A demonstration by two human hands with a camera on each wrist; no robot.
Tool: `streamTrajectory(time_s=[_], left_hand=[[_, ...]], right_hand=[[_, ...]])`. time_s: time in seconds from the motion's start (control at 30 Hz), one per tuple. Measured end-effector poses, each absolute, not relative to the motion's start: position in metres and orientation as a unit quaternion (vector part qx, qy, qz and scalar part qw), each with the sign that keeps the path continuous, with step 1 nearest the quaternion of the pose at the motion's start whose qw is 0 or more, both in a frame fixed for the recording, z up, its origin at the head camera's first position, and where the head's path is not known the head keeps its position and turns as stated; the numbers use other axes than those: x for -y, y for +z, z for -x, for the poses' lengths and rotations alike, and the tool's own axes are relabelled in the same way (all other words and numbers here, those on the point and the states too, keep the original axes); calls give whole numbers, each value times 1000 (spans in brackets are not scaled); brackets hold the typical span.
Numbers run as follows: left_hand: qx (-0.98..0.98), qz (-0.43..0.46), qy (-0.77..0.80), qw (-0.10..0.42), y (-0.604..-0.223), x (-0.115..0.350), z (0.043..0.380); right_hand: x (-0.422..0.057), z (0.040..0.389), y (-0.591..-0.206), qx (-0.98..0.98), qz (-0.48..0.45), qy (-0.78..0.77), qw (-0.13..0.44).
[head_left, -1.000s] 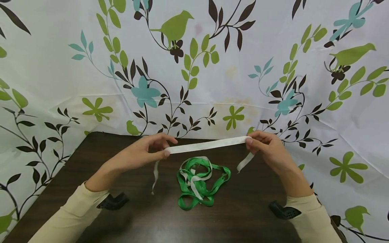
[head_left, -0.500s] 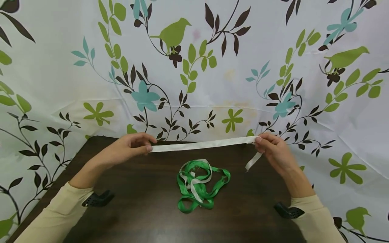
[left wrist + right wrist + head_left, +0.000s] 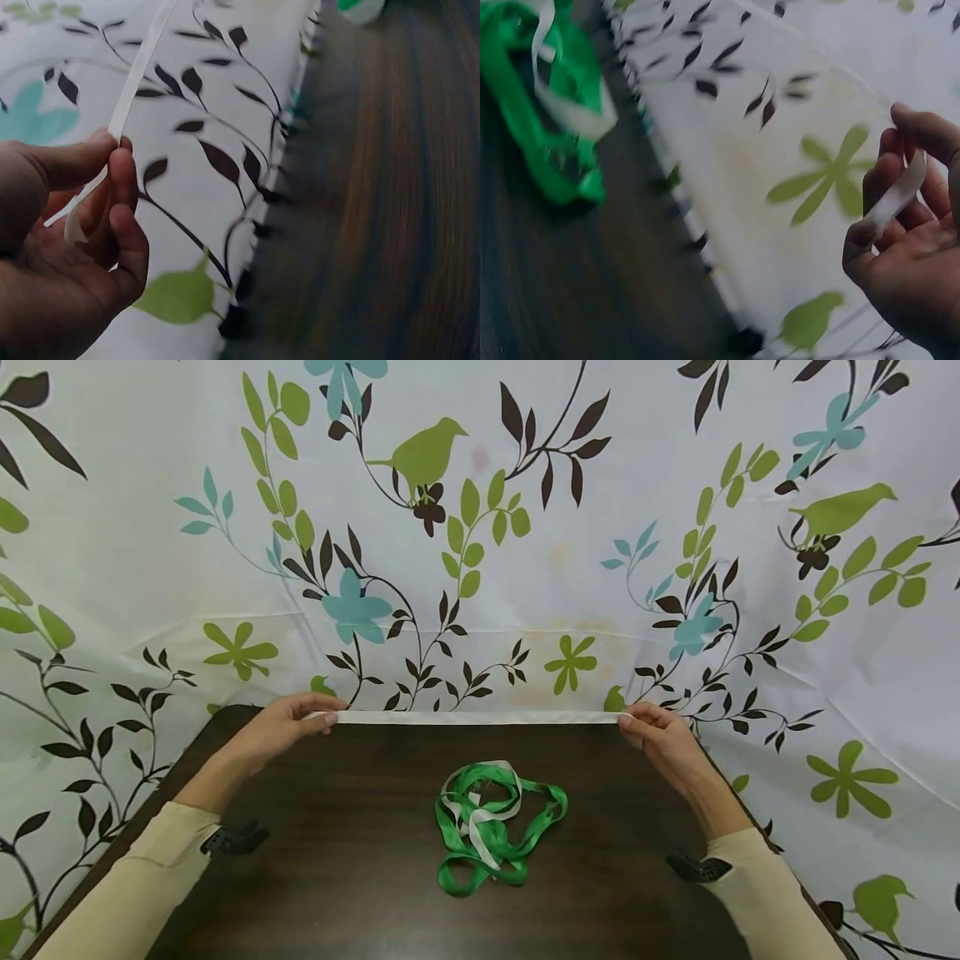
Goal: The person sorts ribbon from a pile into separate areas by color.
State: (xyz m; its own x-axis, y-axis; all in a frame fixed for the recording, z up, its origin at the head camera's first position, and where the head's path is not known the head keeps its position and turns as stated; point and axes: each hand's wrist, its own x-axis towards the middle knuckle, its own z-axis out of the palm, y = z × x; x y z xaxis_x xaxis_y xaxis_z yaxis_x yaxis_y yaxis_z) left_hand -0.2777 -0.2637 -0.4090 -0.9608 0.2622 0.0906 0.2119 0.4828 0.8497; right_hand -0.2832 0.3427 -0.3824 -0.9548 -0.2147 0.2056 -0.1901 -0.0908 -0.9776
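White ribbon [image 3: 480, 718], head view: here it is, pulled straight, long axis level across mid-frame, left hand [image 3: 277, 731] pinching one end, right hand [image 3: 665, 746] the other!
Green-and-white tangle [image 3: 491, 837], head view: lying below the ribbon, lower centre, a touch nearer the right hand.
Left wrist view: thumb and finger nip the ribbon at left, loose tail dropping towards the palm.
Right wrist view: matching pinch, right edge; ribbon runs upper left, tail hanging palm-side.
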Motion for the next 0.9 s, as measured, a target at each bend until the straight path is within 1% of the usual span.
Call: streamTrajectory(time_s=[0.13,0.2,0.43,0.53,0.67,0.9], left_hand=[[-869,-112,481,14,-425,277,293],[-874,-106,474,10,-433,282,301],[-890,-101,444,3,-453,290,325],[-896,-88,434,-8,-461,291,336],[-909,-91,404,-46,-472,290,350],[-921,-88,368,-90,-479,283,363]], right_hand=[[-348,307,-410,-680,129,-721,25],[-351,318,-424,-689,113,-716,23],[-355,346,-458,-719,27,-694,24],[-352,357,-466,-732,-3,-681,23],[-345,371,-472,-765,-11,-644,22],[-327,390,-474,-864,2,-503,4]])
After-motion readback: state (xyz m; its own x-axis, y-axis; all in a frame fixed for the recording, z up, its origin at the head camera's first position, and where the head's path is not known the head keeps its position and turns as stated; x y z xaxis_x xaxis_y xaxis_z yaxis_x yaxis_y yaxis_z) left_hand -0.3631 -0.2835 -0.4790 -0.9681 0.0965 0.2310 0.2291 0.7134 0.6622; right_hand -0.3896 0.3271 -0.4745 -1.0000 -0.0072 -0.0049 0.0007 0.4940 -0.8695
